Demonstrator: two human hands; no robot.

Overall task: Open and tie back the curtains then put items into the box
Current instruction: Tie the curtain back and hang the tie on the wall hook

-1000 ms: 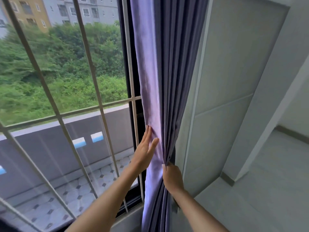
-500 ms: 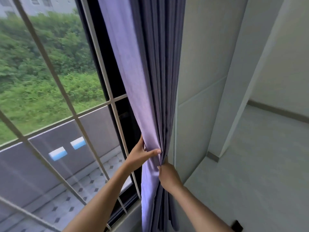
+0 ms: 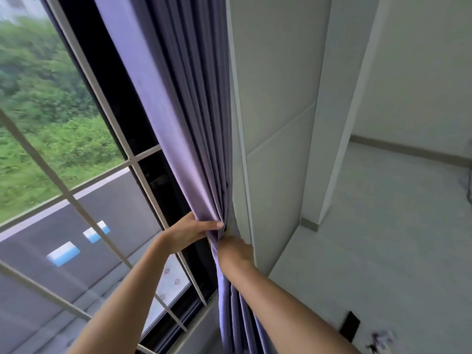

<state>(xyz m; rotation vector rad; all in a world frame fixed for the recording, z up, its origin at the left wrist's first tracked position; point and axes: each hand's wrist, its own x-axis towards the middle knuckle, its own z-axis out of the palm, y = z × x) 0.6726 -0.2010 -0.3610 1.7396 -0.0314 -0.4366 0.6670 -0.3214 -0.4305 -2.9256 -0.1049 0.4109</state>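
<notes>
Curtain (image 3: 178, 129): purple, gathered into folds at window's right edge, against white wall (image 3: 275, 98).
Left hand (image 3: 189, 232): closed round the bunch from the left, thumb across the folds.
Right hand (image 3: 236, 251): on the bunch just right of left hand; grip hidden, cannot tell.
Floor, near right: flat black object (image 3: 350, 326).

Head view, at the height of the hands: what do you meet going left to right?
Window glass with pale bars → left hand → gathered purple curtain → right hand → white wall panel → white pillar → pale floor.
</notes>
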